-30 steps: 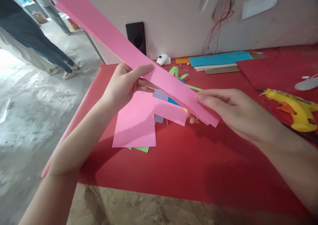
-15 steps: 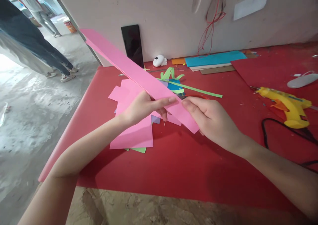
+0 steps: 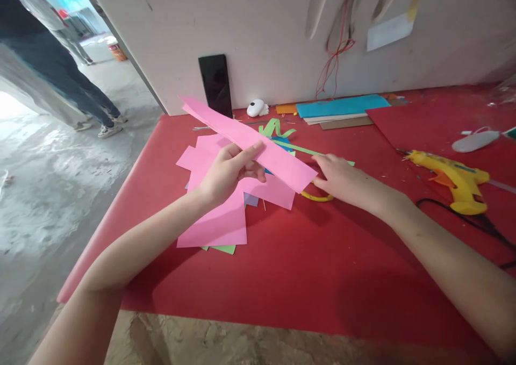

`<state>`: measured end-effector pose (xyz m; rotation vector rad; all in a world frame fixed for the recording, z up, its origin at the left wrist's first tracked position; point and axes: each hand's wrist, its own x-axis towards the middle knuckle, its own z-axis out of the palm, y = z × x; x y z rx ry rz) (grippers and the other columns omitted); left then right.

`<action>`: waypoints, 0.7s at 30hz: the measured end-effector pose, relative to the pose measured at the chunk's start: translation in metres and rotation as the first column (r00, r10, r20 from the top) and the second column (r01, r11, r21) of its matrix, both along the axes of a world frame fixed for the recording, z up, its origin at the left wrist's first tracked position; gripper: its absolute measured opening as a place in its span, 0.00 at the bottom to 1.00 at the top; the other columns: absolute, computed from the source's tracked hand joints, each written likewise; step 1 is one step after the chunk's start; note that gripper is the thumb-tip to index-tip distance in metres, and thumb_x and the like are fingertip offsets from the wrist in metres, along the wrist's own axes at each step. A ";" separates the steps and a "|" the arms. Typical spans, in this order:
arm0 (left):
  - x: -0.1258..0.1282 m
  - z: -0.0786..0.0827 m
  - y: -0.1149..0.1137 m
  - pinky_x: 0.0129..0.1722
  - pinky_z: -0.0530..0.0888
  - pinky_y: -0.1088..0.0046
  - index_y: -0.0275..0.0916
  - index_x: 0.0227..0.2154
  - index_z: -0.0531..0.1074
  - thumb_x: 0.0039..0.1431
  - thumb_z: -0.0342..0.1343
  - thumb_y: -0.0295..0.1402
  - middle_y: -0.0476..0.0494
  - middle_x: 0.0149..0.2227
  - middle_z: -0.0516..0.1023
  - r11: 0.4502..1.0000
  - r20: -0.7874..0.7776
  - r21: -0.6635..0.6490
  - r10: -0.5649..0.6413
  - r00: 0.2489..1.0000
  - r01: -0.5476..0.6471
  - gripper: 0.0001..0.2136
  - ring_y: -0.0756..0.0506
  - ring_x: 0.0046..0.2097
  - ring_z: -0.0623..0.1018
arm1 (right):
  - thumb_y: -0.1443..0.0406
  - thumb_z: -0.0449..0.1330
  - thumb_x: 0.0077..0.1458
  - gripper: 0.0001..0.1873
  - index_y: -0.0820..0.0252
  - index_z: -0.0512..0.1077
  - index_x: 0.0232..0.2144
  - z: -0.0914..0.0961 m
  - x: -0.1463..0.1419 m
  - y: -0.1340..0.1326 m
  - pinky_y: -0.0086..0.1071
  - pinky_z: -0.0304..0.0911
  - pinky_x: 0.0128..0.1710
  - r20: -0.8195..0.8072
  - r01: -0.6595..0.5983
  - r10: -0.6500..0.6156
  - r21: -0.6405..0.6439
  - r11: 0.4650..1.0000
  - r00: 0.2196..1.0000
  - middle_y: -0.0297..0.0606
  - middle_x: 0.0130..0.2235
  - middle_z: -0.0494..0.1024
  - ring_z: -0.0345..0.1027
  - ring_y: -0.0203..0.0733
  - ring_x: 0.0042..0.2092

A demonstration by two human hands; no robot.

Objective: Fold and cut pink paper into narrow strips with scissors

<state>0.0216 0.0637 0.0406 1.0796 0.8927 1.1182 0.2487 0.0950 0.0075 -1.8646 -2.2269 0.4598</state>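
Observation:
My left hand [image 3: 231, 171] is closed on a folded pink paper strip [image 3: 274, 158], with the thumb on top and the fingers beneath. The strip slants from upper left to lower right above the table. My right hand [image 3: 342, 179] is just off the strip's right end, its thumb and fingers a little apart. By its fingertips lies a yellow scissors handle [image 3: 316, 197]; the strip and the hand cover the rest of the scissors. Beneath my left hand are cut pink sheets [image 3: 217, 228] on top of green and purple paper.
A phone [image 3: 215, 85] leans on the wall beside a small white object [image 3: 257, 108]. Blue sheets [image 3: 342, 106] lie along the back. On the right are a yellow glue gun [image 3: 453, 177] and its black cord. Green paper strips [image 3: 278, 129] lie mid-table. People [image 3: 76, 80] stand at the left.
My right hand has let go of the pink strip and moved slightly right, beside the yellow scissors handle. The strip, still in my left hand, has come lower.

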 end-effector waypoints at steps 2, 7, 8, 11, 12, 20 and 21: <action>-0.001 0.001 0.000 0.23 0.72 0.81 0.34 0.20 0.69 0.63 0.55 0.30 0.50 0.17 0.72 1.000 0.008 -0.019 0.010 1.000 -0.010 0.14 0.55 0.19 0.74 | 0.69 0.58 0.45 0.24 0.64 0.69 0.48 -0.006 0.003 0.001 0.53 0.66 0.44 0.052 -0.028 0.029 -0.015 0.999 0.998 0.54 0.47 0.74 0.66 0.63 0.51; -0.005 0.003 0.001 0.24 0.72 0.81 0.34 0.22 0.70 0.64 0.54 0.32 0.53 0.15 0.68 1.000 0.019 -0.019 0.016 1.000 -0.015 0.14 0.55 0.19 0.73 | 0.71 0.58 0.44 0.25 0.63 0.70 0.48 -0.007 0.000 -0.003 0.45 0.66 0.45 0.048 -0.085 0.084 0.025 0.996 0.995 0.52 0.49 0.72 0.64 0.59 0.53; -0.006 0.004 0.001 0.24 0.71 0.81 0.34 0.22 0.71 0.64 0.53 0.32 0.52 0.16 0.69 1.000 0.029 -0.009 0.010 1.000 -0.009 0.14 0.55 0.19 0.73 | 0.72 0.58 0.43 0.26 0.61 0.70 0.48 -0.008 -0.003 -0.003 0.42 0.66 0.43 0.020 -0.106 0.106 0.013 0.994 0.994 0.50 0.48 0.73 0.66 0.56 0.50; -0.008 0.010 0.001 0.23 0.71 0.83 0.36 0.20 0.69 0.65 0.51 0.32 0.51 0.18 0.71 1.000 0.056 0.014 0.001 0.998 -0.002 0.17 0.56 0.20 0.73 | 0.75 0.58 0.38 0.26 0.59 0.72 0.44 -0.012 -0.009 -0.003 0.36 0.64 0.34 -0.094 -0.116 0.114 -0.017 0.993 0.989 0.45 0.41 0.76 0.70 0.50 0.42; -0.008 0.013 0.001 0.23 0.71 0.83 0.36 0.20 0.68 0.65 0.50 0.33 0.52 0.18 0.71 1.000 0.064 0.017 0.011 0.998 -0.012 0.17 0.56 0.20 0.73 | 0.75 0.58 0.38 0.25 0.59 0.72 0.43 -0.012 -0.010 -0.002 0.35 0.64 0.33 -0.144 -0.100 0.097 -0.013 0.995 0.985 0.44 0.39 0.76 0.70 0.50 0.41; -0.024 0.023 0.019 0.19 0.68 0.83 0.38 0.23 0.68 0.68 0.47 0.35 0.53 0.20 0.71 0.978 0.144 0.066 0.188 0.972 -0.199 0.16 0.58 0.17 0.69 | 0.55 0.58 0.51 0.14 0.54 0.62 0.37 0.018 -0.019 -0.013 0.30 0.56 0.19 -0.692 -0.025 -0.048 -0.095 0.995 0.720 0.30 0.26 0.65 0.58 0.34 0.23; -0.026 0.021 0.022 0.19 0.68 0.83 0.38 0.23 0.68 0.67 0.48 0.35 0.53 0.20 0.71 0.974 0.153 0.057 0.207 0.966 -0.217 0.16 0.58 0.17 0.68 | 0.53 0.54 0.54 0.13 0.54 0.61 0.35 0.024 -0.021 -0.017 0.30 0.55 0.18 -0.742 -0.069 -0.059 -0.141 0.988 0.668 0.28 0.24 0.62 0.55 0.33 0.21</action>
